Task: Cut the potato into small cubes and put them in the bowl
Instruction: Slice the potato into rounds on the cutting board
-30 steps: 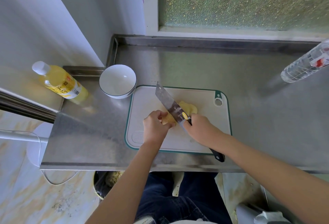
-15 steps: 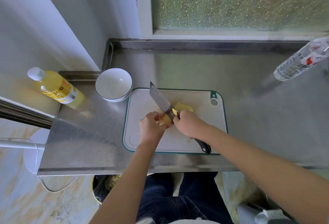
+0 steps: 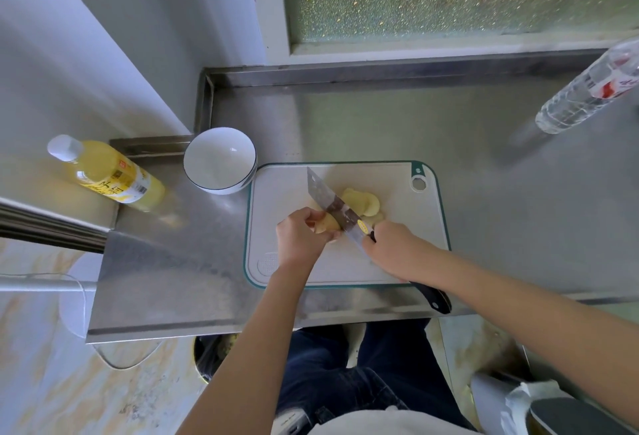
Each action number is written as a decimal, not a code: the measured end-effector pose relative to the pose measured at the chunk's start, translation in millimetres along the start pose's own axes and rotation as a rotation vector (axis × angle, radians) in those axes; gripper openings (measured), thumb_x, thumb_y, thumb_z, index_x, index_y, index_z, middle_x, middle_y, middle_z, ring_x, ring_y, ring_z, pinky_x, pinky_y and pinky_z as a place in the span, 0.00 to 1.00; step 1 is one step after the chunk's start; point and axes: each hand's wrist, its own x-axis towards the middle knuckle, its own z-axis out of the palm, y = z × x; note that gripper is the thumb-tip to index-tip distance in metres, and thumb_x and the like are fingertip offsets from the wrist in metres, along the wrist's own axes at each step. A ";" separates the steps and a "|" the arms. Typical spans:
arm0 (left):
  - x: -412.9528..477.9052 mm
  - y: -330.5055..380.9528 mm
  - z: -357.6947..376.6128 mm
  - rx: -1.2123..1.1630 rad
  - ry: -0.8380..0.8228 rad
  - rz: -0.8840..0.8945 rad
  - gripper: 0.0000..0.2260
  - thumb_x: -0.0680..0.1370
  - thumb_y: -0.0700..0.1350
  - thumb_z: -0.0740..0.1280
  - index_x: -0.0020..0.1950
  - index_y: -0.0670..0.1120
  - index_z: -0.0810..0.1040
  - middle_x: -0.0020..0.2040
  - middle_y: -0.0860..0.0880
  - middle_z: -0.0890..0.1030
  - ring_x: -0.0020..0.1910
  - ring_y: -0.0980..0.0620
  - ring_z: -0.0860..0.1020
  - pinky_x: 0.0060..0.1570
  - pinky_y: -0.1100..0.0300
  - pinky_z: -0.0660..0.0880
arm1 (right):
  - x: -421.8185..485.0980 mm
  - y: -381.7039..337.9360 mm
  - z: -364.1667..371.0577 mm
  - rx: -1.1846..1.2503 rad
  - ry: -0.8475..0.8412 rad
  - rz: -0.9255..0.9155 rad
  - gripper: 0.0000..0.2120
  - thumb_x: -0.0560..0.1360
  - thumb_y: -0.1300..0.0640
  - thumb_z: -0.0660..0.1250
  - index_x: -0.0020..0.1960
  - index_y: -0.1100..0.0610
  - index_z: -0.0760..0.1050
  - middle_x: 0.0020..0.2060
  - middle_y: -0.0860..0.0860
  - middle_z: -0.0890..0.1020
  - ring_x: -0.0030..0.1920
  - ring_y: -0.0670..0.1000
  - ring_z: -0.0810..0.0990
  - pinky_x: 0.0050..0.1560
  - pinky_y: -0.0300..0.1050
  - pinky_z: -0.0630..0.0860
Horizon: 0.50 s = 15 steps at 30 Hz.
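**A:** What is different from 1 second ago?

**B:** Not much, and that tells its own story. The right hand [image 3: 397, 251] has its fingers wrapped round the handle of the knife [image 3: 332, 204], up close to the blade. The black end of the handle pokes out past the near edge of the cutting board [image 3: 345, 265]. 0.5 seconds ago that hand sat further forward and now it is back again, so I read it as a sawing stroke.

**A:** And the other hand?

**B:** The left hand [image 3: 301, 237] stays where it was. Its fingers are curled over the uncut piece of potato [image 3: 328, 225], right against the left face of the blade.

**A:** Has anything come off?

**B:** Yes. Just beyond the blade a few slices [image 3: 363, 203] lie overlapping on the board. They look fanned a little wider than 1 second ago.

**A:** So where does the task stand?

**B:** Early, I judge. These are slices, not cubes, so they will need cutting into strips and then across.

**A:** The bowl?

**B:** The bowl [image 3: 219, 161] stands at the board's far left corner. It holds nothing, same as in the 2 earlier views. Left of it is a yellow bottle [image 3: 103, 175]. Far off to the right, a clear bottle [image 3: 587, 88] is on the counter [image 3: 380, 116].
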 end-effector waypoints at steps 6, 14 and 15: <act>1.8 -1.0 0.3 0.007 0.000 -0.002 0.16 0.62 0.42 0.79 0.48 0.43 0.82 0.42 0.50 0.82 0.43 0.52 0.78 0.45 0.66 0.70 | 12.3 2.5 12.6 0.070 0.027 -0.022 0.19 0.81 0.55 0.53 0.31 0.56 0.61 0.28 0.50 0.67 0.28 0.48 0.66 0.27 0.41 0.59; 0.6 0.1 -0.5 0.027 0.003 0.002 0.14 0.62 0.42 0.79 0.45 0.44 0.82 0.40 0.52 0.81 0.42 0.54 0.78 0.39 0.72 0.68 | 29.8 -1.3 26.2 0.126 0.039 -0.047 0.19 0.81 0.55 0.56 0.31 0.54 0.59 0.28 0.49 0.66 0.30 0.50 0.66 0.30 0.43 0.60; 0.3 0.2 -0.2 0.028 0.006 0.005 0.14 0.61 0.42 0.79 0.45 0.44 0.81 0.40 0.52 0.81 0.41 0.54 0.78 0.36 0.75 0.68 | 33.8 -1.6 28.8 0.154 0.043 -0.053 0.19 0.80 0.55 0.56 0.32 0.53 0.59 0.28 0.49 0.66 0.30 0.49 0.66 0.29 0.42 0.59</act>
